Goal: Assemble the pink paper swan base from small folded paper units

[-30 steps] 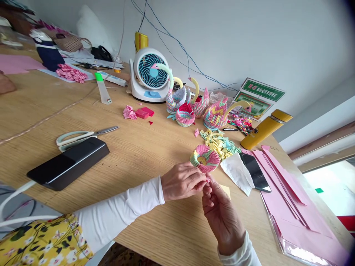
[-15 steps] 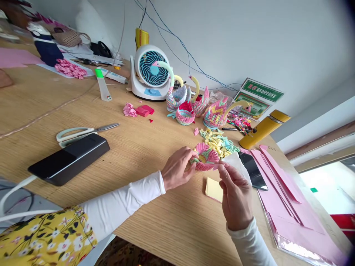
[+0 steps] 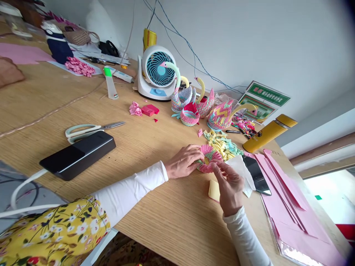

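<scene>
Change vs a second ago: both hands have left the spot nearer the surface's front edge, where they pinched one small pink piece between them, and moved up to the pink folded-paper ring (image 3: pixel 210 159) at frame centre.

Left hand (image 3: pixel 185 162) now cups the ring's left rim, fingers curled on it, steadying it on the surface (image 3: pixel 155 221). Right hand (image 3: pixel 229 184) sits just lower right of the ring, thumb and forefinger narrowed to a pinch at the ring's near rim. There looks to be a small pink piece in that pinch, but it's too small to confirm.

My read: the work has gone from preparing a single piece to fitting it into the ring's outer row. The ring itself hasn't travelled; it lies just in front of the loose pile of yellow and green folded pieces (image 3: pixel 223 145).

The yellow paper square (image 3: pixel 214 190) is now partly under the right hand. White tissue (image 3: pixel 242 173) and a dark phone (image 3: pixel 256 176) lie just right of the ring, pink sheets (image 3: pixel 288 207) further right.

Unchanged at the back: finished paper swans (image 3: pixel 205 107) at upper centre, fan (image 3: pixel 158 74) behind them. Scissors (image 3: pixel 88 130) and power bank (image 3: pixel 79 155) sit untouched at left.
</scene>
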{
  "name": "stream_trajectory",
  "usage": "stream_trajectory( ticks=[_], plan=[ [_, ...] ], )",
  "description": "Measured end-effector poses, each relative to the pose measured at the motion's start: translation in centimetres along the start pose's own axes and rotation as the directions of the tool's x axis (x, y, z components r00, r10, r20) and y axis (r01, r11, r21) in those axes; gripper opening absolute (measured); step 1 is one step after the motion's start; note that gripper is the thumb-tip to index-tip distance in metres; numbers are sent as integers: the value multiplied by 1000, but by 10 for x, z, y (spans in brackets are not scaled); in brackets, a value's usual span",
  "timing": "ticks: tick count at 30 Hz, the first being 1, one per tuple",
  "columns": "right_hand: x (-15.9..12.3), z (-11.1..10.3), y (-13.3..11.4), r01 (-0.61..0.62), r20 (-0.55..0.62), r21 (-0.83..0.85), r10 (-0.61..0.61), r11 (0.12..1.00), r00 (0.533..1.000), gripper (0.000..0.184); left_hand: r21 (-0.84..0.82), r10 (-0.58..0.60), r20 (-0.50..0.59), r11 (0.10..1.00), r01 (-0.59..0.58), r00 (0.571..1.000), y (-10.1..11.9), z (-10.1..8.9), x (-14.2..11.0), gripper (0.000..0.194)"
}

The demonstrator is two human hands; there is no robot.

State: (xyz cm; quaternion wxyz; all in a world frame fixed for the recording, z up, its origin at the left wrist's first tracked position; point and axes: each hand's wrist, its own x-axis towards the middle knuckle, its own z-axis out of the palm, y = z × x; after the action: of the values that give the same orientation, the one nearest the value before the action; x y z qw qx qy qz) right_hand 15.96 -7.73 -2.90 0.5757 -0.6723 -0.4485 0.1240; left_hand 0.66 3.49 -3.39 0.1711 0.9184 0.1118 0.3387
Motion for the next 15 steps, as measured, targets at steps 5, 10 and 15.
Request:
stream_trajectory(
  ticks=[5,10,15],
  plan=[
    [2,-1,8,-37,4,84,36,996,999,38,93,29,70,995,-36,997,-4,-5,3,18],
    [4,0,11,-32,-4,70,33,997,999,38,128,63,74,989,-72,995,-13,-4,7,18],
    [6,0,12,-21,-12,33,21,999,1000,38,125,105,53,986,-111,993,-18,-1,9,20]
  ],
)
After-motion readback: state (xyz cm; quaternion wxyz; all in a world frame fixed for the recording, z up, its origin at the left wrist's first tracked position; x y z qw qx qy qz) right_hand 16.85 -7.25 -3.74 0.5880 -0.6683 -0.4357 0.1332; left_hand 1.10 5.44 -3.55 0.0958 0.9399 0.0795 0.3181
